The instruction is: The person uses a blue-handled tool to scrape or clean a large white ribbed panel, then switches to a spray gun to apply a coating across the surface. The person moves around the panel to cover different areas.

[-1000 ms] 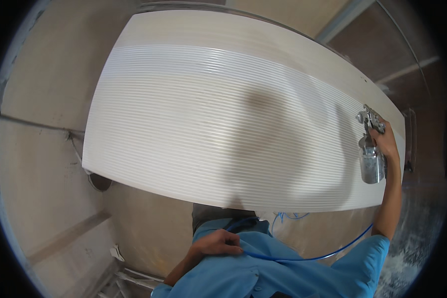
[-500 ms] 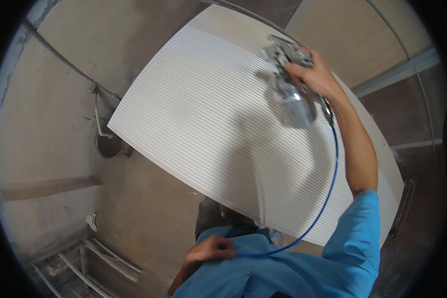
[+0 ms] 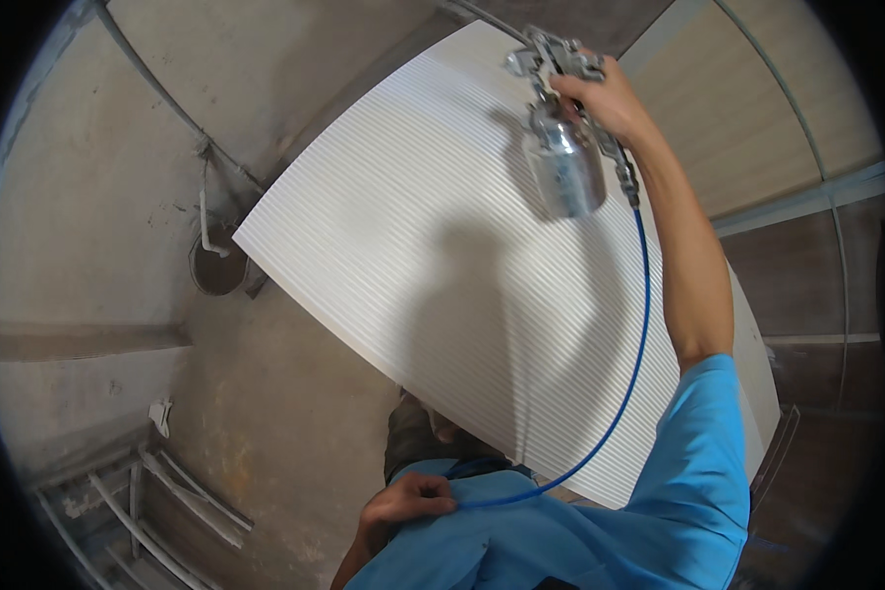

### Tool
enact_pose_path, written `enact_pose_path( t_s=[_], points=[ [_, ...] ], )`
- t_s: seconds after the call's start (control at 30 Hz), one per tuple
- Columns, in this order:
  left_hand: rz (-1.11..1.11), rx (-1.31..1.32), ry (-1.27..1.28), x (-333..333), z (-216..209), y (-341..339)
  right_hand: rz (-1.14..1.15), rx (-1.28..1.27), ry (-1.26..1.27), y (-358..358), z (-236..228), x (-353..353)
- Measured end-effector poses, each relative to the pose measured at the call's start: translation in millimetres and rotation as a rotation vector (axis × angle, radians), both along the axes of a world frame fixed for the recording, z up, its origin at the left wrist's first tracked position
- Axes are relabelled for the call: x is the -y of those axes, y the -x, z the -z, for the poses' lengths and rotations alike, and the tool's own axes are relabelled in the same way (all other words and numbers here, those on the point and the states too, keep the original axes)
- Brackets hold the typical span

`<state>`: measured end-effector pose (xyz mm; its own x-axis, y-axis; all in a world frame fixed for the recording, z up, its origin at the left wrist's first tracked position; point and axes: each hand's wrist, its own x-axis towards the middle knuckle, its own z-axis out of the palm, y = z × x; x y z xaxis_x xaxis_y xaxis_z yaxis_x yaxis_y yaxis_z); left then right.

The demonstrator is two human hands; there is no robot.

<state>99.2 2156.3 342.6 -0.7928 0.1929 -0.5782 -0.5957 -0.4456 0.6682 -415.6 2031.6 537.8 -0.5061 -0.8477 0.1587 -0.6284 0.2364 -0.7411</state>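
Note:
My right hand [image 3: 608,98] is wrapped round the grip of a metal spray gun [image 3: 556,69] with a silver cup [image 3: 566,165] hanging under it. The gun is above the far part of a large white ribbed panel [image 3: 393,206], apart from its surface. From the gun's handle a blue air hose [image 3: 642,315] curves down toward my waist. There my left hand [image 3: 410,498] is closed round the hose, close against my blue shirt. Shadows of me and the gun fall across the panel.
A round bucket [image 3: 218,270] with a pale pipe [image 3: 206,221] above it stands by the wall, past the panel's left corner. At lower left is a metal rack [image 3: 133,511]. Pale boards [image 3: 757,108] line the far right wall. The panel's near edge is at my legs.
My right hand has moved the spray gun farther away and slightly left, toward the panel's far edge. The view has shifted a little. My left hand keeps its hold on the hose.

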Motion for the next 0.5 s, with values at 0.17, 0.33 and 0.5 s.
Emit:
enact_pose_path(
  t_s=[0.17,0.33,0.5],
  points=[
    [0.105,-0.048,0.020,-2,2,20,0.107,0.050,-0.098,31,17,-104],
    [0.261,-0.092,0.076,-33,7,50,0.374,0.059,-0.199,53,35,-266],
    [0.451,-0.098,0.092,-83,19,85,0.553,0.075,-0.226,63,57,-441]
  ],
)
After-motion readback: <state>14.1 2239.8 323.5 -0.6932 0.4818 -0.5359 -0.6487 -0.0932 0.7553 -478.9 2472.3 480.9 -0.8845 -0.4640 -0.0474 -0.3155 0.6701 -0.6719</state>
